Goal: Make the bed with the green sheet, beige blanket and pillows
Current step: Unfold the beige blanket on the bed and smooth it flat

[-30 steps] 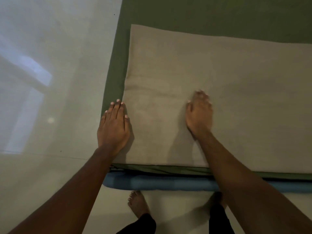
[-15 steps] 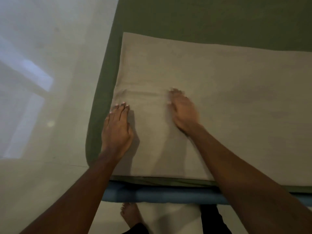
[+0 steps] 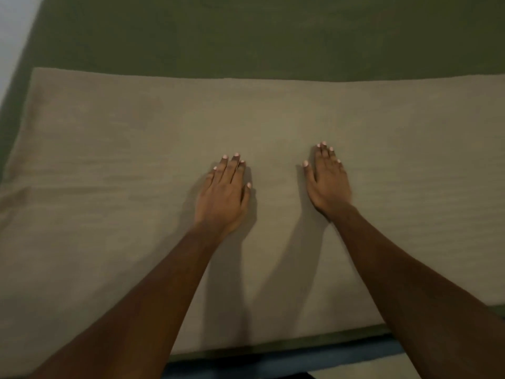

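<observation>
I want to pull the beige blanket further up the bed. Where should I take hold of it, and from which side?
Probably the far edge of the blanket, pinched with both hands spread apart, reaching over from the near side. That edge lies straight and free on the green sheet, while the middle is flat, giving the left hand and right hand nothing to pinch.

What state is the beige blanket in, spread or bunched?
Spread flat: the beige blanket lies smooth over the green sheet; left hand and right hand rest flat on it.
</observation>
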